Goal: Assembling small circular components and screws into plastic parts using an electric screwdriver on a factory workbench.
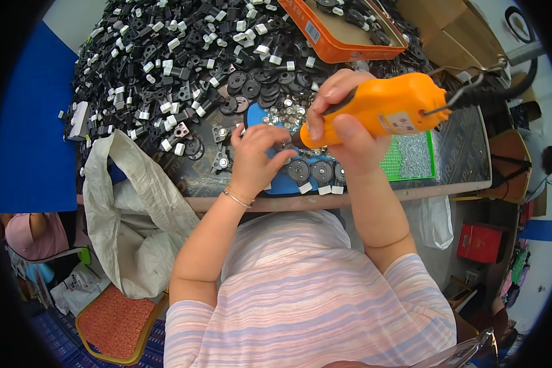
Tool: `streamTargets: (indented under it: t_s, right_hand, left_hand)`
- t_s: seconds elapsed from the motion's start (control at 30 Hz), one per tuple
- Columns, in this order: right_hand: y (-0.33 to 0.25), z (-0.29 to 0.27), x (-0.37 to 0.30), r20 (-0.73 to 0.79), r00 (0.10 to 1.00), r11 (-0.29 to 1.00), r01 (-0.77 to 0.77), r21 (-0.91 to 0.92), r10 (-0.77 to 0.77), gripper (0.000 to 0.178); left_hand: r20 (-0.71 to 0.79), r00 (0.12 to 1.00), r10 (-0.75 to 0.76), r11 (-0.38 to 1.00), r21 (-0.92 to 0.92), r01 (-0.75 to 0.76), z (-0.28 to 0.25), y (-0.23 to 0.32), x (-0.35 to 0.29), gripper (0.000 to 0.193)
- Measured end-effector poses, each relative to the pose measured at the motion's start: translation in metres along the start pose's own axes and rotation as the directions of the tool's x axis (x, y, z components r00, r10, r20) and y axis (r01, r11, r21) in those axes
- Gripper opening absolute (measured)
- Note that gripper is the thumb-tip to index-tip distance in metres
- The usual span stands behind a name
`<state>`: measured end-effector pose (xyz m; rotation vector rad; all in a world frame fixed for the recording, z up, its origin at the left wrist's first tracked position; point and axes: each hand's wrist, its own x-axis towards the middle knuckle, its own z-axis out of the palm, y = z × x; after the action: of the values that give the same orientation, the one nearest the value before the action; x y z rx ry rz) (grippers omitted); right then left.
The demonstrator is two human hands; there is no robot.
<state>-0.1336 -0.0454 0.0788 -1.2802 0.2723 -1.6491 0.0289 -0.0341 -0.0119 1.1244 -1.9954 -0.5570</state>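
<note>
My right hand (353,132) is wrapped round an orange electric screwdriver (389,104), its cord leading off to the upper right. The tool's dark tip points left, right at the fingertips of my left hand (256,156). Those fingers are closed in a pinch on a small part that they mostly hide. Under both hands lies a blue mat (282,184). Along its near edge sit several round black wheel pieces (299,170) with white tabs. Small shiny metal rollers (288,115) are gathered just beyond my hands. A few black brackets (221,161) lie left of my left hand.
A large heap of black parts with white ends (172,67) covers the far left of the table. A green tray of small silver screws (434,161) is on the right. Behind stand an orange bin (331,54) and a cardboard box (441,27). A white sack (101,202) hangs at the left edge.
</note>
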Motion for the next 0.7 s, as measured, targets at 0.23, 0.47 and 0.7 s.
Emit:
streamTargets:
  t_s: [0.23, 0.47, 0.7]
  right_hand:
    - [0.023, -0.001, -0.004, -0.056, 0.995, 0.983, -0.09, -0.161, 0.082, 0.02]
    - [0.03, 0.004, -0.005, -0.074, 0.986, 0.963, -0.159, -0.218, 0.146, 0.019]
    - [0.03, 0.01, -0.005, -0.072, 0.977, 0.948, -0.214, -0.234, 0.203, 0.017]
  left_hand:
    - [0.222, 0.969, -0.109, 0.975, 0.211, 0.062, -0.004, -0.006, 0.007, 0.053]
    - [0.3, 0.943, -0.144, 0.977, 0.193, 0.087, -0.004, -0.009, 0.012, 0.048]
    - [0.266, 0.959, -0.102, 0.989, 0.128, 0.069, 0.001, -0.019, 0.011, 0.044]
